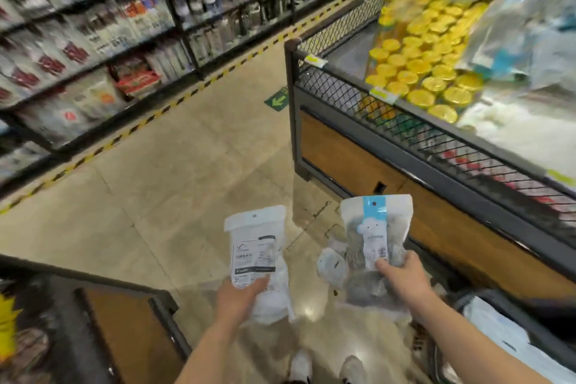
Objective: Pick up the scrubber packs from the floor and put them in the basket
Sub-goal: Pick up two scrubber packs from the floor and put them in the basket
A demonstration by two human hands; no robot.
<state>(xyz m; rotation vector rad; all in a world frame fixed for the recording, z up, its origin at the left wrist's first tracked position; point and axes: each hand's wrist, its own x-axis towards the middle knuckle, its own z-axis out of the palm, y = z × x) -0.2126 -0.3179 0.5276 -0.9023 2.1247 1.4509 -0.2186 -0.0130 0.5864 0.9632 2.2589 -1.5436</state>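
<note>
In a shop aisle, a person is standing over a beige tiled floor (187, 181), holding a scrubber pack in each of the two hands, which are raised side by side and apart. The left hand (240, 293) is gripping the lower end of a white pack (255, 243), thumb across its printed label, the pack standing upright. The right hand (402, 277) is pinching a blue-topped pack (374, 227) with grey scrubbers showing through the clear film, thumb pressing on its front label. A third pack (332, 265) is showing just left of and below the blue-topped one; whether it is held or lying on the floor cannot be told. At the lower right, close under the right forearm, the dark rim of the basket (477, 294) is showing, with a white bag (498, 330) lying in it. To the right, a mesh-railed table (343, 84) is carrying rows of yellow-lidded jars (430, 65). Stocked shelves (93, 40) are lining the far side of the aisle behind a yellow-and-black floor stripe (149, 121), and a green arrow sign (276, 100) is lying on the floor. White shoes (300, 365) are showing at the bottom edge.
</note>
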